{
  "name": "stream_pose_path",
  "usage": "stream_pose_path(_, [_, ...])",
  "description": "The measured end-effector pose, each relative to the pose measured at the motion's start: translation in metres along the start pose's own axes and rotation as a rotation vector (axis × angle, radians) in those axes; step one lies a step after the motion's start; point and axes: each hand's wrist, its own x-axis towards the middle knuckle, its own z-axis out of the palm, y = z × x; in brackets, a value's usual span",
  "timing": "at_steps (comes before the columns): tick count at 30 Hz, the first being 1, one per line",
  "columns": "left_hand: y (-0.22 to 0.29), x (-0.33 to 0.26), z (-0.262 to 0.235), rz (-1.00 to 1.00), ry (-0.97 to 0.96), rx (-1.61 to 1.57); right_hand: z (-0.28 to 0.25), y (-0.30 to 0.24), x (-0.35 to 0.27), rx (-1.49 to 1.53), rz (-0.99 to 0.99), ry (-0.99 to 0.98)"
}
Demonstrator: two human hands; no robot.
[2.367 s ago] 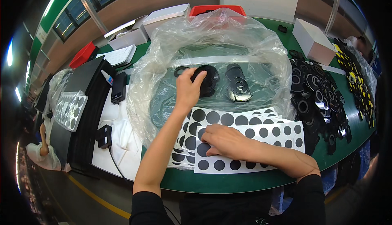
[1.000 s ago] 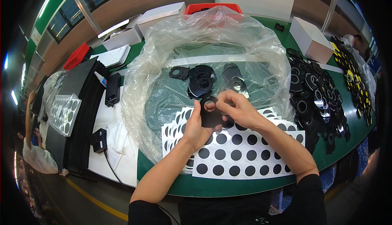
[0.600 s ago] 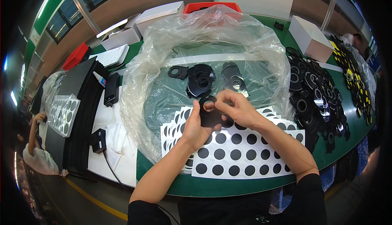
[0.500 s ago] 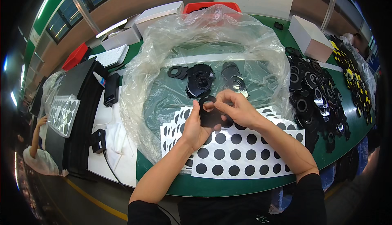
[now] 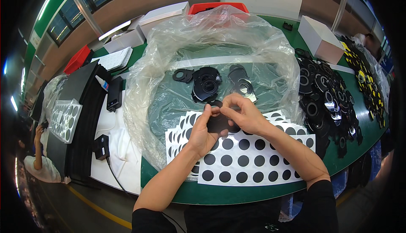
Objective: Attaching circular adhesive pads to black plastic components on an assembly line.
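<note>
In my left hand [image 5: 201,134] is a flat black plastic part with a round ring at its top end [image 5: 217,124], gripped between thumb and fingers. My right hand [image 5: 247,115] is closed in a pinch against the ring, covering much of it. Whatever lies between its thumb and forefinger is hidden. Beneath both hands spread white sheets of black round stickers [image 5: 234,153], overlapping at the table's front edge. Just beyond the hands, several black ring parts [image 5: 206,83] rest on a clear plastic bag [image 5: 163,95]. One shiny part [image 5: 242,80] lies right of them.
A large heap of black parts [image 5: 323,93] covers the right side, with yellow-marked parts [image 5: 366,78] farther out. White boxes [image 5: 320,38] and a red bin [image 5: 218,8] stand behind. At left are a black device [image 5: 115,93], a white cloth [image 5: 120,148] and another person's arm [image 5: 38,148].
My right hand has shifted slightly left, its fingertips now over the ring's opening, which showed before. My left hand keeps hold of the black part. The other person's arm at left has moved slightly.
</note>
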Motion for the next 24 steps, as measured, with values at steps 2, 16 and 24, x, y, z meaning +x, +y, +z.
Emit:
stream_pose_path(2, [0.0,-0.001,0.002,0.009,0.046,0.053,0.001,-0.001,-0.001,-0.013,-0.019,0.008])
stream_pose_path(16, [-0.003,-0.002,0.0,0.072,0.017,0.046,0.002,-0.015,-0.002,-0.786,-0.708,0.319])
stream_pose_path(24, [-0.004,-0.007,0.012,0.065,-0.062,0.156,-0.003,-0.019,-0.004,-0.114,-0.036,0.206])
